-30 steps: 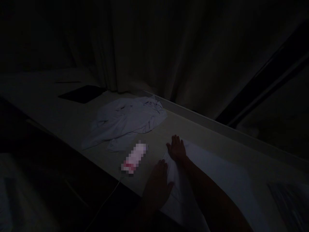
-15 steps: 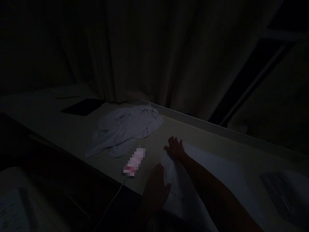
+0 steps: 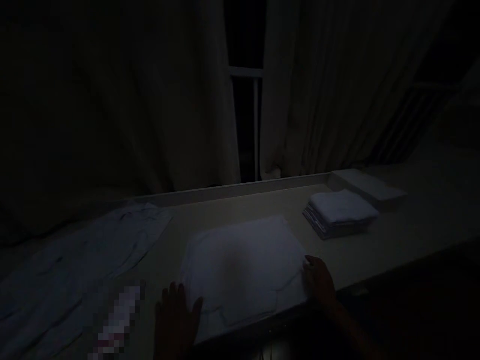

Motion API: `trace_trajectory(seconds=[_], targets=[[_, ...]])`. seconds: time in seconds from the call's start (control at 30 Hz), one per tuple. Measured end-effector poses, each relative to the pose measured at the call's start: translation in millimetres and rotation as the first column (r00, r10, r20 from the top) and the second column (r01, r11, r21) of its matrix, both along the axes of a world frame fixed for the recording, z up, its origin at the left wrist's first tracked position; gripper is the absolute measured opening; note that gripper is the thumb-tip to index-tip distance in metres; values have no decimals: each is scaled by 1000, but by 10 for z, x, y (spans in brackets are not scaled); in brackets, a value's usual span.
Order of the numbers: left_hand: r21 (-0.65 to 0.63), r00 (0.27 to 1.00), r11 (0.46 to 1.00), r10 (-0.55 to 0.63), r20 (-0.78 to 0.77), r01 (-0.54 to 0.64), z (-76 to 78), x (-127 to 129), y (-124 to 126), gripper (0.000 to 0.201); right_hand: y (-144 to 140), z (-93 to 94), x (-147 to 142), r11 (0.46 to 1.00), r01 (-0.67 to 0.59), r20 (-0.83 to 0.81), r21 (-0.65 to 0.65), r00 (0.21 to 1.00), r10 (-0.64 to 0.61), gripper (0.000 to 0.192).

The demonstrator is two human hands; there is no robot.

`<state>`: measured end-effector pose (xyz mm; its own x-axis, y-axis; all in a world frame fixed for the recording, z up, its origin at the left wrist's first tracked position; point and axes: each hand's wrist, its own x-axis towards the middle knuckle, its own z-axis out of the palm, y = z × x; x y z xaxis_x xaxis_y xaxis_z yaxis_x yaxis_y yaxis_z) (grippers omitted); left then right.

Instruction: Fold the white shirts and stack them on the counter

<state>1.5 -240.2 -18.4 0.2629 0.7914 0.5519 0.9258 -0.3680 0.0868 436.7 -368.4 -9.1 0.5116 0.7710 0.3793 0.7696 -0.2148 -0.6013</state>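
A white garment [image 3: 247, 265], folded into a rough rectangle, lies flat on the table in front of me. At its left edge rests my left hand [image 3: 176, 320], with the fingers spread and the thumb near the cloth. My right hand [image 3: 320, 280] is at the garment's right edge, its fingers bent and closed on the cloth there. The room is very dark, so details of the fabric hardly show.
Crumpled white cloth [image 3: 101, 245] spreads over the table's left side, near a pixelated object [image 3: 118, 320]. To the right stand a stack of folded white cloth [image 3: 341, 210] and a pale box-like block [image 3: 367, 185]. Curtains [image 3: 168, 100] hang behind the table [image 3: 236, 210].
My view has swung right, bringing the folded stack into sight. My right hand has moved from the cloth's far left area to its right edge, and my left hand stays at the left.
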Motion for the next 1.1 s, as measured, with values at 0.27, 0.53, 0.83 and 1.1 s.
trace_trajectory(seconds=[0.27,0.53,0.83,1.1], targets=[[-144,764,795,-606,-222,589,416,1794,-378,45,345,165,641,975,36,-232,-220,969,-88,37],[-367,797,730,-601,57,577,476,3463,-397,32,311,142,525,948,-25,-226,-317,973,-50,47],[-388,886,802,-364,286,455,590,3469,-43,23,292,279,470,987,-53,-184,-153,983,24,25],[-369,857,780,-406,318,506,758,3451,-14,24,562,371,145,998,-32,-432,-57,902,4,35]])
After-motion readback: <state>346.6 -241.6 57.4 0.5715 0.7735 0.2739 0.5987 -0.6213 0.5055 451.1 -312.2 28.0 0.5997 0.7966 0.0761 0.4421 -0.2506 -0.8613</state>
